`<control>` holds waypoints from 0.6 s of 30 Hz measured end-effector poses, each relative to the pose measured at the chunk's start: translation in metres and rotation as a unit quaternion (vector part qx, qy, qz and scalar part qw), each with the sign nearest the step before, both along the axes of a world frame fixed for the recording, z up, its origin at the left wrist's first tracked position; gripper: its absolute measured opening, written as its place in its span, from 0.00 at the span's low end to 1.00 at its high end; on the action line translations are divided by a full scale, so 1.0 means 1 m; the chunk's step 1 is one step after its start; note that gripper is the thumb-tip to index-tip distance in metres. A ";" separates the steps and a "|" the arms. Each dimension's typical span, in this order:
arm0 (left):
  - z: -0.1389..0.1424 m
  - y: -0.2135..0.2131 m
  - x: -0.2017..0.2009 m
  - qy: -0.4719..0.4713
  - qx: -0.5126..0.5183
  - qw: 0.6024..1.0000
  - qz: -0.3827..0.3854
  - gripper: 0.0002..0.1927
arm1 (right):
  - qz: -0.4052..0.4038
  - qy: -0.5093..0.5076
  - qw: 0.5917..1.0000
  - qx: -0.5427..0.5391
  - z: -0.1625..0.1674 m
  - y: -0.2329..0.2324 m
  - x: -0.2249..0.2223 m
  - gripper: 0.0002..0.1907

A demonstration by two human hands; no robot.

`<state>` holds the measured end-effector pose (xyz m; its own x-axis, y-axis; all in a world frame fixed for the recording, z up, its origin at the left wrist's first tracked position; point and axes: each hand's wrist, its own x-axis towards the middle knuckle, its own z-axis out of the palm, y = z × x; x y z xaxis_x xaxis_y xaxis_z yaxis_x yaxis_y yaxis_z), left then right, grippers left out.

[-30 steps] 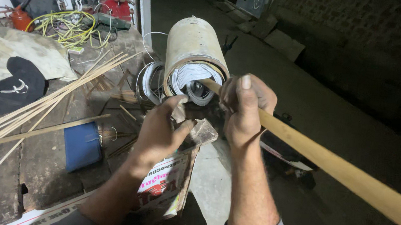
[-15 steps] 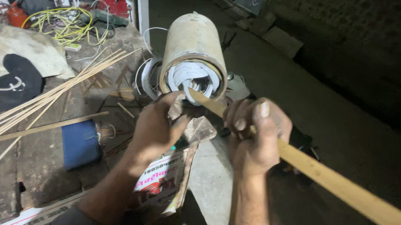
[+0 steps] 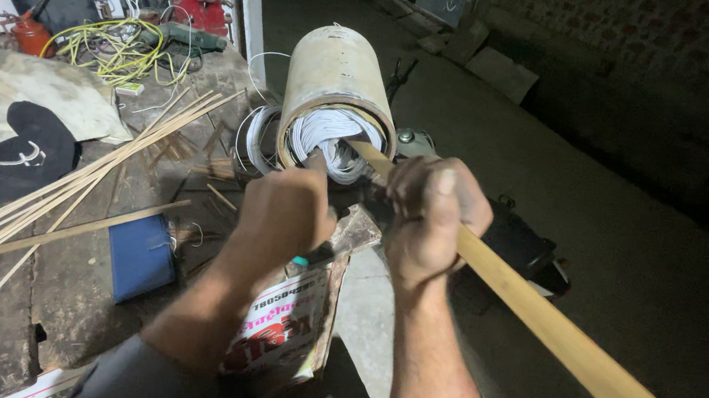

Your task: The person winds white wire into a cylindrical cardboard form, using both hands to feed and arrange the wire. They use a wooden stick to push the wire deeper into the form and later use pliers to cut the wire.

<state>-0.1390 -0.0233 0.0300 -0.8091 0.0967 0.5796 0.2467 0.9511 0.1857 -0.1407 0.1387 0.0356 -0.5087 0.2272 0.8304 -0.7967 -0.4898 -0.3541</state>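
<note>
A tan metal cylinder (image 3: 333, 76) lies on its side at the bench edge, its open end stuffed with white wire coils (image 3: 335, 135). My right hand (image 3: 433, 212) grips a long wooden stick (image 3: 569, 343) whose tip pokes into the coils. My left hand (image 3: 286, 213) is closed at the cylinder's mouth, fingers against the white wire; what it pinches is hidden. More white wire loops (image 3: 256, 139) hang left of the cylinder.
Thin bamboo strips (image 3: 81, 177) lie across the worn wooden bench (image 3: 32, 296). A blue block (image 3: 139, 256), a black cap (image 3: 7, 164), cloth (image 3: 19, 94), yellow cable (image 3: 118, 52), a red tool (image 3: 198, 8) and a printed packet (image 3: 287, 325) sit around. Dark floor lies to the right.
My left hand rose from the packet area to the cylinder's mouth. My right hand stayed on the stick, whose tip remains in the coils.
</note>
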 end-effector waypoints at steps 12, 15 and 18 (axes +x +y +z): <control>-0.001 -0.010 -0.002 0.049 0.259 0.936 -0.234 0.23 | -0.007 -0.023 0.999 -0.039 -0.005 -0.033 -0.033 0.23; -0.001 -0.013 -0.002 -0.082 0.301 0.940 -0.141 0.28 | -0.006 -0.044 0.999 -0.019 0.004 -0.029 -0.035 0.25; -0.003 -0.014 -0.006 0.002 0.268 0.939 -0.217 0.33 | 0.014 -0.055 0.998 0.001 0.018 -0.016 -0.035 0.25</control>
<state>-0.1454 -0.0377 0.0268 -0.7581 0.1101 0.6428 0.5916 0.5308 0.6068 -0.1761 0.1228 0.0540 -0.6035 0.2100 0.7692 -0.7389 -0.5098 -0.4405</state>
